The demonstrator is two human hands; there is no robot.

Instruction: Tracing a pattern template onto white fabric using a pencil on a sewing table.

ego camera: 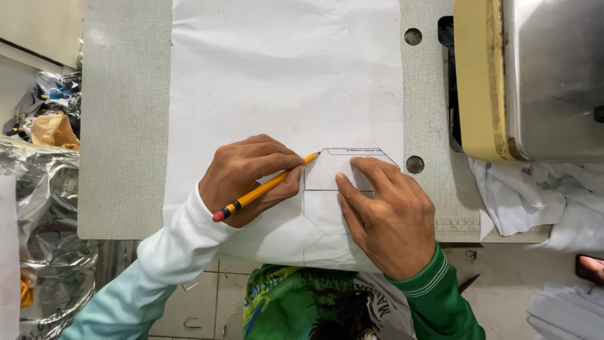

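Left hand (248, 179) pencils (264, 187) template (333, 170) edge (right hand (384, 214) pinning).

Bright, even daylight fills the view. Soft shadows fall under both hands toward 6 o'clock. The white fabric (283, 75) nearly blows out; glare streaks the metal machine (553, 75) at 2 o'clock. Focus is sharp.
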